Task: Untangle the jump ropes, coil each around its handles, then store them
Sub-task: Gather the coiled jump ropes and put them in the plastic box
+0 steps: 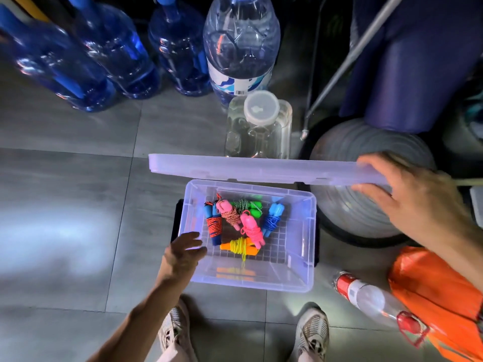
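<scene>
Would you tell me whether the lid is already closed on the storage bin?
No, the right hand holds the lid raised above the open storage bin, whose coiled jump ropes lie uncovered.

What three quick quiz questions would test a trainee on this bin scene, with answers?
1. True or false: the lid is already closed on the bin.
2. Which hand holds the lid? A) left B) right
3. Fill in: the rope nearest the person has ____ handles.

Key: 1. False; the right hand holds it raised above the bin's far edge. 2. B; the left hand rests at the bin's left wall. 3. Orange.
</scene>
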A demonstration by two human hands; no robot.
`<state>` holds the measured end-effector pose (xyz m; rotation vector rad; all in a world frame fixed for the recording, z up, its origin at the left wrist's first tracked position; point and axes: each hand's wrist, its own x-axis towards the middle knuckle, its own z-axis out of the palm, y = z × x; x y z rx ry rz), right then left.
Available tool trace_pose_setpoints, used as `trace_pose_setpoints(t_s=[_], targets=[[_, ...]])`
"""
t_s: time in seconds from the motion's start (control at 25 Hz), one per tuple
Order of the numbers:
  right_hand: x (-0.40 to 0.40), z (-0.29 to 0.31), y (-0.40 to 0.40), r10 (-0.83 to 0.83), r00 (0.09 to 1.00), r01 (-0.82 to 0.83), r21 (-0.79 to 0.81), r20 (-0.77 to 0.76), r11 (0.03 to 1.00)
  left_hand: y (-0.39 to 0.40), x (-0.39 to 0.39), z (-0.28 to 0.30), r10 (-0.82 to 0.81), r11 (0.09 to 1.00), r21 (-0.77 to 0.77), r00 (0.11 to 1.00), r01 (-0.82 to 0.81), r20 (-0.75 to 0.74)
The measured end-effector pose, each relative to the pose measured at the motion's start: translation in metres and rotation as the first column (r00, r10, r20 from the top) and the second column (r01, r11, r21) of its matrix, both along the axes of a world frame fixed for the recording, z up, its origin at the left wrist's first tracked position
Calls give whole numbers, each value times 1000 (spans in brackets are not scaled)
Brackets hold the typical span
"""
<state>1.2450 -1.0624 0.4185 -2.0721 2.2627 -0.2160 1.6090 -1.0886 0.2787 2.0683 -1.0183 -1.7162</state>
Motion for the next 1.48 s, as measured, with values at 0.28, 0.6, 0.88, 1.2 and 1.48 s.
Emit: trace_pose_setpoints(t_s=[0.28, 0.6, 0.88, 1.2, 1.48], targets=[[-34, 38, 20, -392, 714, 107, 463, 580, 880, -37, 25, 44, 52, 946, -317, 996, -72, -71], [-19, -87, 6, -437, 711, -119, 707, 551, 697, -33, 33, -13, -230, 937, -132, 854, 324, 467], [-14, -208, 10, -605, 575, 181, 636, 550, 750, -25, 38, -80, -331, 943, 144, 895, 300, 300], [14, -256, 62, -842, 284, 522, 663, 458, 537, -15, 35, -103, -300, 954, 97, 886, 284, 353], [22, -263, 56, -790, 541, 554, 586, 287, 592, -31, 23, -102, -343, 939, 146, 882, 312, 322]])
